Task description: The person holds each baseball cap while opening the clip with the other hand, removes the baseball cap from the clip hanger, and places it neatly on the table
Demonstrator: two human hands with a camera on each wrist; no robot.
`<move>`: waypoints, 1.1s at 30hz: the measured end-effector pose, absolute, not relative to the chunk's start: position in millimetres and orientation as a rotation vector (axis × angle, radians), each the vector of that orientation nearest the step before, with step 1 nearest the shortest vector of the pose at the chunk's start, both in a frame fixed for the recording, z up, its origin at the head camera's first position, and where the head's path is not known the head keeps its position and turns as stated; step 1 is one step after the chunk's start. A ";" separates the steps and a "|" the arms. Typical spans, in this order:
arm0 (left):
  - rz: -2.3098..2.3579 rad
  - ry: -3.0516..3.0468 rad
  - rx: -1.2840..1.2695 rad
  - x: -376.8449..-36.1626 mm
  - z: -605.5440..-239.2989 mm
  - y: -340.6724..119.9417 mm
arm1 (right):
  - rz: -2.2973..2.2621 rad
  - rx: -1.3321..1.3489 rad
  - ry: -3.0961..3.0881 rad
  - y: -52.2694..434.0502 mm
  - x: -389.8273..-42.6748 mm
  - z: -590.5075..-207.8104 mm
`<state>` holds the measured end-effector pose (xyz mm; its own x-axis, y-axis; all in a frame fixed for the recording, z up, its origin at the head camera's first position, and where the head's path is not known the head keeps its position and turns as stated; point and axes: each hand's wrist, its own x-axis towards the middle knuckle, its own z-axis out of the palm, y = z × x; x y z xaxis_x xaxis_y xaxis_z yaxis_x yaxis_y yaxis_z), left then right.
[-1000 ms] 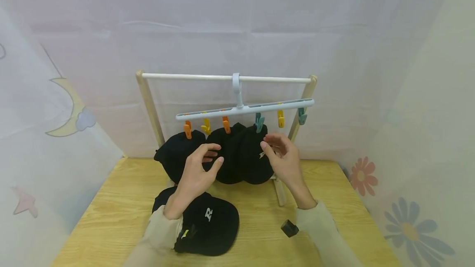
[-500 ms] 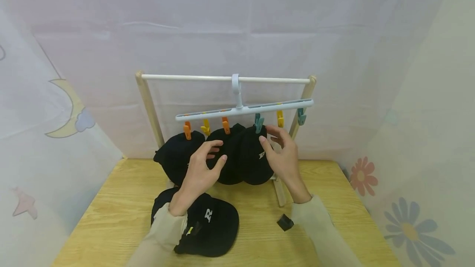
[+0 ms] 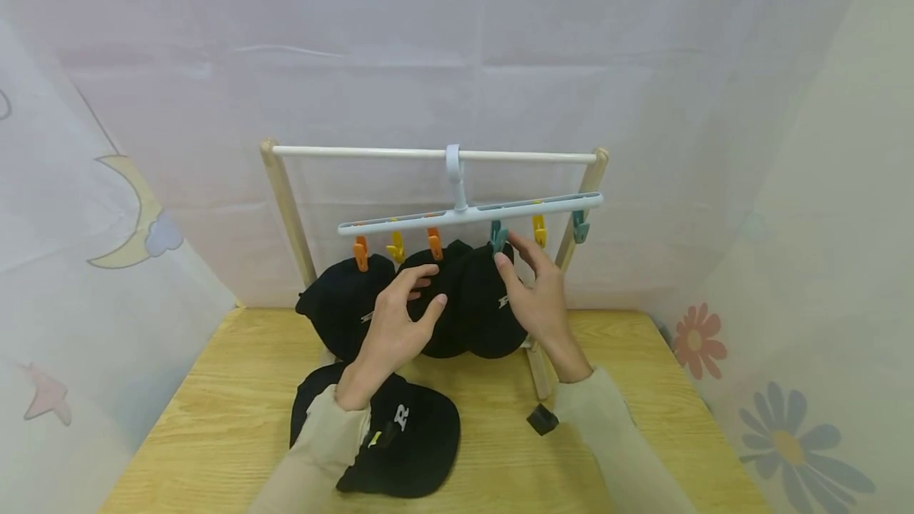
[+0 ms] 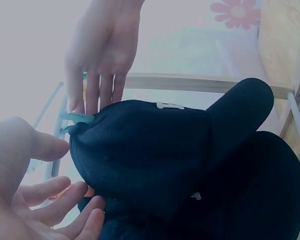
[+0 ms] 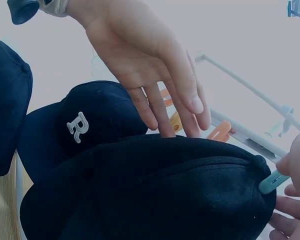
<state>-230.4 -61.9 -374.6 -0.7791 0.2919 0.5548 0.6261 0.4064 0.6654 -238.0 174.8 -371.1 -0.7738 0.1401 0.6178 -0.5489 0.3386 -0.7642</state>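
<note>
- Over on the right, the right hand is up at the teal clip, thumb and fingers about it; whether that grip pinches, I can't tell.
- Just there, the right cap hangs below the blue hanger, clip at its upper edge.
- Further left, the left hand hovers before the middle cap, grip spread!
- At the left, another black cap under an orange clip.
- Near left, an R-marked cap on the desk.
</note>
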 end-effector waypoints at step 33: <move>-1.440 -2.377 -0.882 -259.9 -368.5 -21.5 | 1.877 0.421 -1.922 172.3 -259.8 -349.3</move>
<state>-259.9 -21.5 -368.5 -0.7940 0.3762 0.4775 0.5974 0.3380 0.7272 -259.8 172.3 -349.3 -0.8662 0.0739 0.4942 -0.4923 0.0433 -0.8693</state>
